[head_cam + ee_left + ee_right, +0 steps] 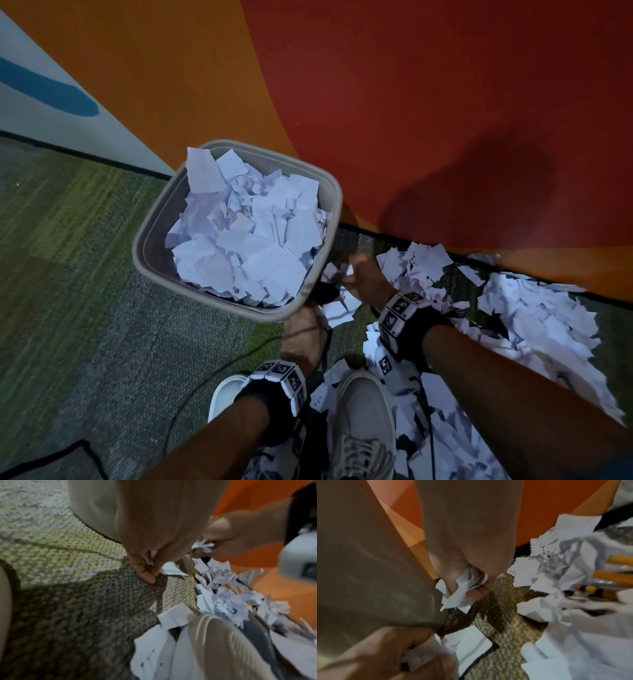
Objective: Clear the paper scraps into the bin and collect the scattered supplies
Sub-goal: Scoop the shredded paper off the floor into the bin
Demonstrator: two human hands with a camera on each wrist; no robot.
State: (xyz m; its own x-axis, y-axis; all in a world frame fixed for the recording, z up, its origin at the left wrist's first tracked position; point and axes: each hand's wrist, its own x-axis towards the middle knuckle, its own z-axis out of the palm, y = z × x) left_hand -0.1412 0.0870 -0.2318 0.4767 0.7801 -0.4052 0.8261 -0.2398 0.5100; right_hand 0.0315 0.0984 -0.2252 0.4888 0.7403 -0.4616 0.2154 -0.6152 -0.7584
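A beige bin (150, 236), heaped with white paper scraps (250, 233), stands on the carpet against the orange wall. My left hand (306, 317) is low by the bin's near right corner, its curled fingers (145, 573) pinching a few small scraps (148, 559) at the carpet. Just right of it, my right hand (356, 274) grips a crumpled bunch of scraps (465, 588) beside the bin wall (368, 574). More torn paper (534, 318) covers the floor to the right. Yellow pencils (614, 578) lie half buried in that pile.
My grey shoe (363, 411) stands on scraps directly below the hands, and a white shoe tip (224, 394) shows to its left. A thin black cable (212, 377) runs across the green-grey carpet (85, 274). The wall's black skirting (370, 230) lies just behind the pile.
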